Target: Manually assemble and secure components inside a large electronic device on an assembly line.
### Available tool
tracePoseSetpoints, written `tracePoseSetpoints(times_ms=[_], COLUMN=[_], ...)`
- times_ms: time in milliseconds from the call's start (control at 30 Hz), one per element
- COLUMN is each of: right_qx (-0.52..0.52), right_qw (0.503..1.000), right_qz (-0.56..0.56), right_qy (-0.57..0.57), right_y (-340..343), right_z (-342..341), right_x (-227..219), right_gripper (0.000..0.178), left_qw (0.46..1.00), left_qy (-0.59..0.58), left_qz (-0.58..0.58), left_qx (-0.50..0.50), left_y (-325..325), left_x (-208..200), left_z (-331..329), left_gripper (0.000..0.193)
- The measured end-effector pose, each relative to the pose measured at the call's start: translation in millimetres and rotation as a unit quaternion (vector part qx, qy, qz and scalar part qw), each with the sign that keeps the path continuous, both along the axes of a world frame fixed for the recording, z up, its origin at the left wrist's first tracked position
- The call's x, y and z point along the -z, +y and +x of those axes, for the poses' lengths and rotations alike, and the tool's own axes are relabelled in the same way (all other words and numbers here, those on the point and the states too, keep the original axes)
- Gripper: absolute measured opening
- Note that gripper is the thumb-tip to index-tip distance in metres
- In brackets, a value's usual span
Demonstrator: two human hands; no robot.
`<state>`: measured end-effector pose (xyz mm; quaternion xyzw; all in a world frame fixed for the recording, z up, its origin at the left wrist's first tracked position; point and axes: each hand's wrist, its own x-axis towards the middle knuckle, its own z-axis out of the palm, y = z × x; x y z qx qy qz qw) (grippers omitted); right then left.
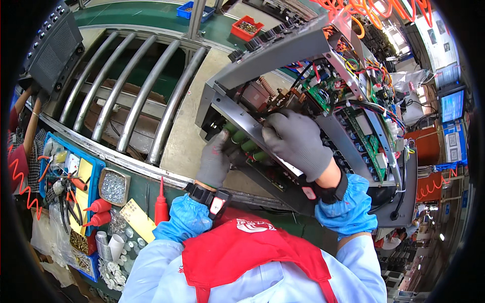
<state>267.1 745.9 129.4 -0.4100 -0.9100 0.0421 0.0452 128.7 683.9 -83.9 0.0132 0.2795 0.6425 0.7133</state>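
Observation:
An open grey metal chassis stands tilted in front of me, with circuit boards, coloured wires and a copper coil inside. Green cylindrical components sit in a row along its near side. My left hand, in a grey glove, is at the near left corner beside these cylinders, fingers bent around something hidden there. Also gloved, my right hand reaches over the metal edge into the chassis. Its fingers are curled together, and their tips are hidden, so what they pinch cannot be made out.
Metal rollers run to the left, with another grey unit held by another person's hands beyond. Nearer are a blue tray of tools, a box of small screws and red squeeze bottles. Orange coiled hoses hang above.

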Motion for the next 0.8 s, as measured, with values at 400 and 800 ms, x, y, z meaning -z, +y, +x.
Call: tracePoseSetpoints(times_ms=[400, 800], right_qx=[-0.052, -0.105], right_qw=[0.997, 0.994], right_qz=[-0.059, 0.001], right_qy=[0.003, 0.003], right_y=[17, 25], right_z=[-8, -3], right_x=[7, 25], right_gripper=[0.028, 0.020], left_qw=[0.999, 0.998], left_qy=[-0.001, -0.017], left_qz=[0.017, -0.066], left_qx=[-0.027, -0.003], left_y=[-4, 1], left_x=[-20, -17], left_z=[3, 4], left_gripper=[0.030, 0.041])
